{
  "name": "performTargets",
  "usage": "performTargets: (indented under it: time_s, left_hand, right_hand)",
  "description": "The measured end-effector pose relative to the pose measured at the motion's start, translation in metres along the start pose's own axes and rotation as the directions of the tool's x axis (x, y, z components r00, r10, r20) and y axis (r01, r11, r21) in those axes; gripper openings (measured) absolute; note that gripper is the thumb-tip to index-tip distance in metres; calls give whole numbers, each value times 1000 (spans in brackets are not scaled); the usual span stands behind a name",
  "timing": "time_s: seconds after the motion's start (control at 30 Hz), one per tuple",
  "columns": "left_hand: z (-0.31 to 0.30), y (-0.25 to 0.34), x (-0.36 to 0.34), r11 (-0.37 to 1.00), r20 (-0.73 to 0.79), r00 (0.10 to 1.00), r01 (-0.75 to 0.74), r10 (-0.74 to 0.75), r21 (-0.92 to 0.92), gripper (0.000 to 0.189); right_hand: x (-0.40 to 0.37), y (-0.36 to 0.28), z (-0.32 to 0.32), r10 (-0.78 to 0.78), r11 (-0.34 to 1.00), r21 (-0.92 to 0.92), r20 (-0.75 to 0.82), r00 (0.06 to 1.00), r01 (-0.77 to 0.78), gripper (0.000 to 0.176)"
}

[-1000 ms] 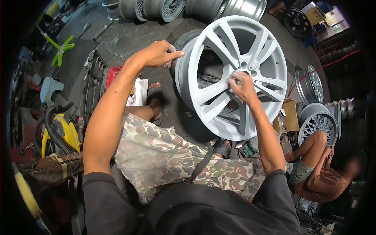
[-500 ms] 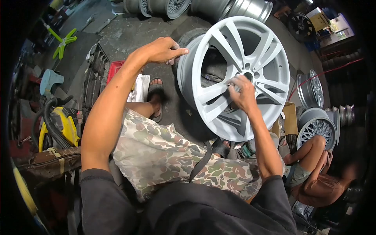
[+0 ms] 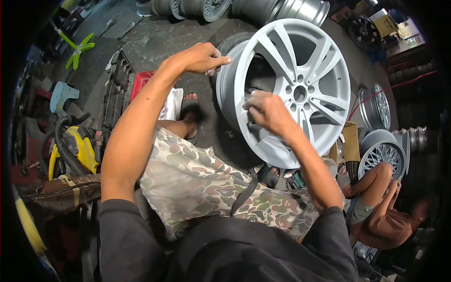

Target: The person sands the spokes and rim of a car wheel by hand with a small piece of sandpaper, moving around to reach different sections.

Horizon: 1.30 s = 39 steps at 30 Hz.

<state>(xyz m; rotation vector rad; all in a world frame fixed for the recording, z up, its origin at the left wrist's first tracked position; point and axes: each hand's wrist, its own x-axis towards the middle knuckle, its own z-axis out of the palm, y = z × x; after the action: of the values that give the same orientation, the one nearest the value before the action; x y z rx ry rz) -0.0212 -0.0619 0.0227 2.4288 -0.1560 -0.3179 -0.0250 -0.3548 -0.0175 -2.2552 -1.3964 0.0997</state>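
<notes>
A light grey alloy wheel (image 3: 324,101) with paired spokes stands tilted in front of me, partly over a dark tyre (image 3: 233,42). My left hand (image 3: 206,59) is at the wheel's left edge, its fingers curled and the thumb pointing along the barrel; whether it grips the rim cannot be made out. My right hand (image 3: 268,112) lies over a spoke at the left of the wheel face, fingers bent together. Whatever is under its fingertips is hidden. The hub with its bolt holes shows to the right of this hand.
Silver wheels (image 3: 303,11) lie along the far side. At the right, a co-worker (image 3: 383,228) crouches beside a mesh wheel (image 3: 383,152) and a cardboard box (image 3: 350,141). On the left are a red crate (image 3: 141,83), a yellow machine (image 3: 81,148) and a green star-shaped base (image 3: 79,49).
My right hand has moved left, from beside the hub to a spoke near the rim's left side. My left hand stays by the rim. The view has shifted slightly.
</notes>
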Motion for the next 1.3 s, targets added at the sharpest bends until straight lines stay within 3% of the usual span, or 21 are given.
performTargets:
  time_s: [0.03, 0.07, 0.13, 0.17, 0.23, 0.27, 0.3, 0.37, 0.43, 0.5, 0.57, 0.7, 0.77, 0.83, 0.9, 0.97, 1.03, 1.1, 1.17, 1.2, 1.3]
  left_hand:
    - [1, 1, 0, 1000, 19, 1000, 4, -4, 7, 70]
    - [0, 1, 1, 1000, 13, 1000, 4, -4, 6, 70]
    - [2, 0, 0, 1000, 0, 1000, -11, 11, 1, 71]
    - [0, -1, 0, 1000, -7, 1000, -10, 10, 1, 71]
    - [1, -1, 1, 1000, 2, 1000, -10, 10, 6, 70]
    - [0, 0, 3, 1000, 5, 1000, -14, 14, 11, 70]
    - [0, 1, 4, 1000, 12, 1000, -18, 17, 15, 70]
    - [2, -1, 3, 1000, 28, 999, -17, 16, 17, 70]
    - [2, 0, 0, 1000, 13, 1000, 0, -1, 0, 68]
    - [3, -3, 0, 1000, 12, 1000, 22, -22, -6, 68]
    - [3, -5, 3, 999, 16, 999, 39, -39, -5, 68]
    - [4, 0, 7, 999, 31, 1000, 3, -4, 39, 67]
    - [4, 1, 6, 999, 20, 1000, -8, 7, 50, 67]
    - [6, 4, 5, 999, 44, 998, 38, -39, 20, 65]
    - [5, 6, 5, 999, 29, 999, 13, -14, 35, 65]
    - [6, 4, 4, 999, 21, 1000, -1, 0, 49, 65]
    - [4, 4, 5, 998, 9, 999, -38, 38, 53, 64]
    - [5, 4, 4, 998, 6, 999, -36, 35, 50, 64]
    - [5, 7, 2, 999, -6, 999, -39, 40, 30, 64]
    - [4, 8, 0, 1000, 8, 1000, -4, 4, 24, 64]
    - [0, 4, 2, 1000, -3, 1000, 4, -3, 30, 65]
  right_hand:
    - [-1, 16, -3, -5, 995, 100, -17, 1000, 7, 16]
    - [-4, 29, -8, 90, 996, 1, 1, 996, -90, 15]
    - [-3, 40, -7, 116, 981, -150, -27, 993, -119, 11]
    - [-1, 42, -3, 113, 976, -189, -10, 994, -113, 10]
    - [8, 17, 7, -75, 996, -47, -54, 996, 73, 9]
    - [8, -2, 6, -22, 990, -138, 53, 998, 30, 16]
    - [6, 1, 5, -18, 991, -134, 46, 999, 24, 16]
    - [-6, 15, 0, 18, 999, 31, -34, 999, -17, 15]
    - [-25, 43, -7, 183, 980, -58, -142, 973, -192, 16]
    - [-48, 52, 2, 155, 952, -202, -334, 930, -232, 18]
    - [-50, 24, 22, 160, 976, -72, -394, 905, -204, 24]
    - [-45, -37, 48, -46, 995, -96, -433, 900, 5, 35]
    - [-60, 0, 50, -32, 987, -151, -490, 871, -48, 34]
    - [-67, 33, 44, 197, 947, -92, -588, 785, -307, 31]
    - [-64, 44, 37, 158, 950, -133, -572, 805, -282, 31]
    - [-54, 14, 48, 100, 980, -97, -504, 858, -171, 31]
    - [-42, -31, 55, -72, 995, -94, -490, 869, 29, 37]
    - [-48, -25, 55, -133, 987, -145, -473, 871, 72, 37]
    - [-67, 23, 52, 24, 988, -116, -535, 844, -102, 36]
    - [-73, 43, 48, 189, 958, -61, -598, 779, -279, 37]
    - [-78, 69, 46, 255, 919, -69, -648, 717, -389, 34]
